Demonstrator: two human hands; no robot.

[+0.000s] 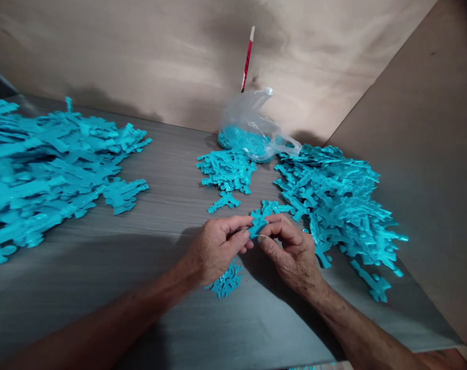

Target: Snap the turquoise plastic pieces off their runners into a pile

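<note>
A small turquoise plastic piece (257, 225) is held up between both hands, over the table's middle. My left hand (220, 246) is closed, pinching its left side with thumb and fingers. From the right, my right hand (291, 249) is closed too, thumb and fingertips at the piece's right edge. The fingers cover part of its outline. Just beyond the hands lie loose pieces (274, 207) that look like flat toy guns. A little heap of small turquoise bits (228, 280) sits below my left hand, partly hidden by it.
Large piles of turquoise toy-gun-shaped pieces stand at left (52, 164) and right (333, 190). A smaller pile (229, 169) lies in the centre. Behind it, a clear plastic bag (252, 123) holds more turquoise parts. Wooden panels (160, 56) wall in the grey table (171, 180).
</note>
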